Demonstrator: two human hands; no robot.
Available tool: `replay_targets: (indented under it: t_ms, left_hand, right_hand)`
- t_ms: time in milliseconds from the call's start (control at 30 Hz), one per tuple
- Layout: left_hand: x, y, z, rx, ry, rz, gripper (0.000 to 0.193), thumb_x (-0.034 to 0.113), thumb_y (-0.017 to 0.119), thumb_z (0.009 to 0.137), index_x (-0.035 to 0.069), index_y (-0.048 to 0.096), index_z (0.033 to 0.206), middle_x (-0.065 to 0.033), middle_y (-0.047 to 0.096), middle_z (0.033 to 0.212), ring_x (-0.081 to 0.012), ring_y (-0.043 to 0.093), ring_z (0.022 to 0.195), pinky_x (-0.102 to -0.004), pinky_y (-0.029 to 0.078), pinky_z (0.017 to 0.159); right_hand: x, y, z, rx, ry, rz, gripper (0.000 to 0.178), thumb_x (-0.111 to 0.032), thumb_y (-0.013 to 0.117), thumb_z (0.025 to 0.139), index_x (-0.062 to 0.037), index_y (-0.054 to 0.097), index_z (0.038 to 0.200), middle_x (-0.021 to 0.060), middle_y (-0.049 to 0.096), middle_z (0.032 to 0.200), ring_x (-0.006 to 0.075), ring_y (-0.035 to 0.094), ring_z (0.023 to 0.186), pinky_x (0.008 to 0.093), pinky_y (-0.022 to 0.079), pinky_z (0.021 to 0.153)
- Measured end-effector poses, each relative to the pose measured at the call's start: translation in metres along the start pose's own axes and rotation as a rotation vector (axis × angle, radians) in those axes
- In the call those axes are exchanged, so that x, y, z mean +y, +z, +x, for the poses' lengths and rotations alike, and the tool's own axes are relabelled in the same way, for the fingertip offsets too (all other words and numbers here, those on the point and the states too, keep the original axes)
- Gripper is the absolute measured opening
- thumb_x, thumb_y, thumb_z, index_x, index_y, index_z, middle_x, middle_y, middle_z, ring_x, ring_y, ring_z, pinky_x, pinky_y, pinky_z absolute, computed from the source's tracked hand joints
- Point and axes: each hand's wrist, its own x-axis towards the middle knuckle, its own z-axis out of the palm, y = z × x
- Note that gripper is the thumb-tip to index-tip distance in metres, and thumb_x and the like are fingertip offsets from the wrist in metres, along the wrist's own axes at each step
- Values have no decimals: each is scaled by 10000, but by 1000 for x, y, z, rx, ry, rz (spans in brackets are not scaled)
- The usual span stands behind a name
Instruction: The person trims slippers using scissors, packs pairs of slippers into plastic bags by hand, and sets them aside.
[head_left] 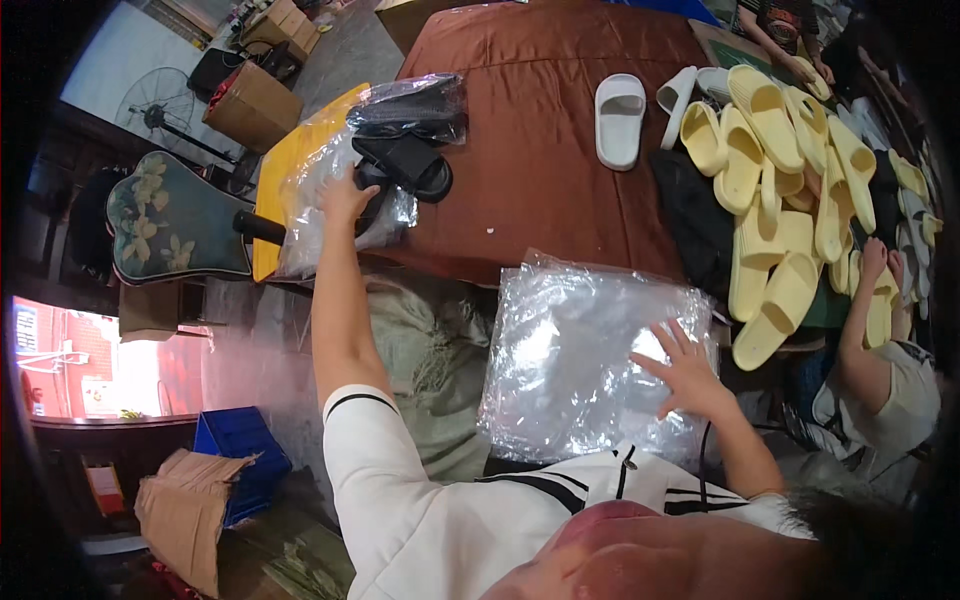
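Splayed wide, my right hand (690,382) rests on clear bags (565,355); leftward beyond them, my left hand (347,198) is at black slippers (405,168), grip unclear.

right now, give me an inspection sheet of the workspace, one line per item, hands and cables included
Surface: brown cloth, lightly creased
Job's things: black slippers and clear wrapping at left; clear plastic bags stacked before the person
Clutter: pale yellow slippers heaped at right; white slippers nearby
Hands: left hand by the black slippers, grip partly hidden; right hand spread on the bags
Cables: thin dark cord at the bags' lower right, ends unclear
Surroundings: fan, floral chair, torn cardboard at left; another person's hand at right
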Motion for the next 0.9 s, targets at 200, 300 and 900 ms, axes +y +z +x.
replay_targets:
  t_ms: [200, 300, 900]
  left_hand:
    - [11, 38, 24, -72, -172, -132, 893, 489, 866, 716, 282, 457, 1483, -267, 454, 1445, -518, 373, 1377, -698, 373, 1056]
    - [26, 30, 21, 8, -90, -104, 812, 468, 853, 745, 240, 492, 1436, -252, 475, 1408, -504, 383, 1357, -690, 385, 1043]
    - [165, 36, 83, 291, 401, 457, 589, 282, 689, 912, 301, 515, 1474, -259, 480, 1468, -481, 341, 1443, -648, 400, 1050]
  right_hand:
    - [4, -8, 7, -74, 111, 89, 1184, -419, 911, 424, -367, 459, 1517, 126, 95, 1704, 425, 31, 1558, 769, 154, 1143]
    - [-1, -14, 10, -104, 135, 96, 1169, -389, 935, 433, -369, 473, 1507, 124, 93, 1704, 424, 17, 1560, 768, 143, 1148]
    - [0, -9, 17, -157, 148, 100, 1182, -409, 958, 446, -418, 447, 1511, 118, 80, 1701, 415, 27, 1558, 782, 167, 1129]
